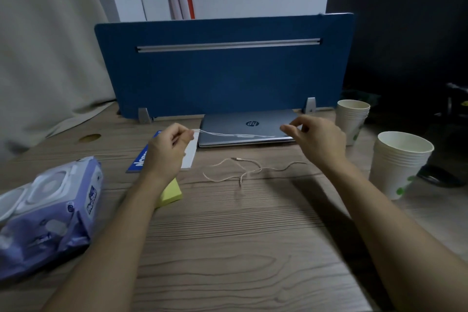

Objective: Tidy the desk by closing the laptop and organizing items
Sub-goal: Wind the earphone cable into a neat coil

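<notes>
A silver laptop (249, 127) lies closed flat on the wooden desk (228, 235), against a blue divider panel. My left hand (168, 151) and my right hand (316, 138) hold a thin white earphone cable (228, 134) stretched between them above the laptop's front edge. Each hand pinches one end with its fingers curled. The rest of the cable (243, 168) trails loose on the desk below, its plug end near the middle.
A purple pack of wet wipes (48, 213) lies at the left. A yellow sticky-note pad (171, 194) and a blue and white booklet (188, 152) sit under my left arm. Two stacks of paper cups (397, 164) (353, 118) stand at the right, before a dark monitor (410, 45).
</notes>
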### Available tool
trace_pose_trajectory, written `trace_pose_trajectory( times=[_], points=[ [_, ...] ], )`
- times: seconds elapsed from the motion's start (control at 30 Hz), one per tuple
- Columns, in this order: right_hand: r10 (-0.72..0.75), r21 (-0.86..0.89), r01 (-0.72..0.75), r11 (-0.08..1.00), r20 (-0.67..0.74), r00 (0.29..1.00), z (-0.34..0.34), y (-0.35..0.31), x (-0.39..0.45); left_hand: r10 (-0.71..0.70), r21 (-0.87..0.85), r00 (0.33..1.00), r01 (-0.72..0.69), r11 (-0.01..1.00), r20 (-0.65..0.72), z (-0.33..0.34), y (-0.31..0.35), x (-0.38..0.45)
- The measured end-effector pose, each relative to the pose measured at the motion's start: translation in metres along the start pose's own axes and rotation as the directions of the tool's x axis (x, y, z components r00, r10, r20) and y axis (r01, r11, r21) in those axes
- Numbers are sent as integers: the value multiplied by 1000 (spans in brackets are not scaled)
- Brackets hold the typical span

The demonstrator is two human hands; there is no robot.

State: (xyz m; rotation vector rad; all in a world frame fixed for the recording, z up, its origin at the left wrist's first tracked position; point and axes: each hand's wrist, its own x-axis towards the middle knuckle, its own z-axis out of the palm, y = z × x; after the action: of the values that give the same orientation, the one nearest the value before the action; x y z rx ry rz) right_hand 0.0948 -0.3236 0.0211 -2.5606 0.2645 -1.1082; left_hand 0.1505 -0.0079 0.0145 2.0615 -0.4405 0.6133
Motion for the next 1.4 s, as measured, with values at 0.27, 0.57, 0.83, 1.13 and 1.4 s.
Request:
trace_pose_trajectory(
  times=[0.27,0.57,0.83,1.13,1.4],
  points=[
    [26,-94,-18,995,86,996,8,1,-3,-59,-133,963,97,986,262,9,9,-5],
    [-402,488,148,861,471,785,9,-72,-38,-65,-538,732,556,634,678,17,43,-16],
    [-486,444,243,862,591,644,11,-79,-46,-3,-724,727,683,-94,686,3,44,-8],
    [-501,286,414,864,548,669,6,-87,-48,-231,-950,921,299,-91,312,1,32,4],
    [-612,518,383,765,397,684,-1,-94,-50,-239,-601,963,267,754,127,15,12,-2]
  ],
)
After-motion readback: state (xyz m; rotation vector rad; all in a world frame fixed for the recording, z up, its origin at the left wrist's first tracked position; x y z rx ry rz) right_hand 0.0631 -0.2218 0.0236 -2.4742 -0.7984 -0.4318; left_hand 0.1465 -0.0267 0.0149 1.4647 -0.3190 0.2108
